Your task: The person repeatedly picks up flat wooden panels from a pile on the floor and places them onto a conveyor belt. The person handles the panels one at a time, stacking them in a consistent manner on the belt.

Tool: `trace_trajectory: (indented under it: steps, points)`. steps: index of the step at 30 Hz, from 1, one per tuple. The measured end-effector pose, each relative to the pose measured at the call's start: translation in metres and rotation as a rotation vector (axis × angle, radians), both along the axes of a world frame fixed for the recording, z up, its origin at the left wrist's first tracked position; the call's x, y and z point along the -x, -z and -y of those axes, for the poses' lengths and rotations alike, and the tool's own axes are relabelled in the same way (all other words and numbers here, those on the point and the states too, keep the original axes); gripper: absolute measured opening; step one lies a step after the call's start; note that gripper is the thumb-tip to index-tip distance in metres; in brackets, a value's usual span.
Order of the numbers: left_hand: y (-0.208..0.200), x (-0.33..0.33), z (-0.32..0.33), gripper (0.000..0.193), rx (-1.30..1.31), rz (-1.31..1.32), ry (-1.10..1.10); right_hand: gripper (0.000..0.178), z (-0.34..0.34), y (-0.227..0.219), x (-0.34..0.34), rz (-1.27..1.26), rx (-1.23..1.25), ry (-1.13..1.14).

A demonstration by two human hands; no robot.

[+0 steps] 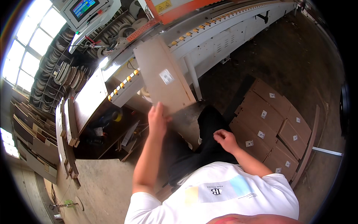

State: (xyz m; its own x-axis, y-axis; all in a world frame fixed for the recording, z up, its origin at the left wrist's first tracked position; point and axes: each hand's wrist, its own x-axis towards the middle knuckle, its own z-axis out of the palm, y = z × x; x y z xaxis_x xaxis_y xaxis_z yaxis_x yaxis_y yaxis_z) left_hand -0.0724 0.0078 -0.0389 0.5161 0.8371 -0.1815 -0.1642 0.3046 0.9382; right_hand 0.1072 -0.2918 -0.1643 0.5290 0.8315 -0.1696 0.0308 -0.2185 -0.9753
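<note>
A flat brown panel (154, 69) with a white label lies across the machine's edge, its near end jutting out towards me. My left hand (158, 121) is at the panel's near left corner, slightly blurred, with its fingers closed on the edge. Over my dark trousers, apart from the panel, my right hand (225, 140) hangs with loosely curled fingers and nothing visible in them.
A long machine (227, 41) with a row of yellow rollers (128, 78) runs to the far right. Stacked brown labelled panels (266, 119) stand at my right. On the left are a screen (85, 8), shelved rolls of edging (69, 74) and leaning boards (35, 138).
</note>
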Motion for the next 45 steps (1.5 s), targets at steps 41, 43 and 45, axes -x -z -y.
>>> trace_trajectory:
  steps: [41,43,45]
  points:
    - [-0.035,-0.241,-0.137,0.054,-0.176,0.121,-0.006,0.016,-0.013,0.000,-0.031,0.338,-0.061,-0.063]
    - [-0.035,-0.252,-0.140,0.047,-0.153,0.149,0.093,0.018,-0.011,0.005,-0.033,0.371,-0.080,-0.066]
    - [-0.027,-0.260,-0.162,0.067,-0.078,0.204,0.133,0.018,-0.006,0.001,-0.034,0.360,-0.063,-0.091]
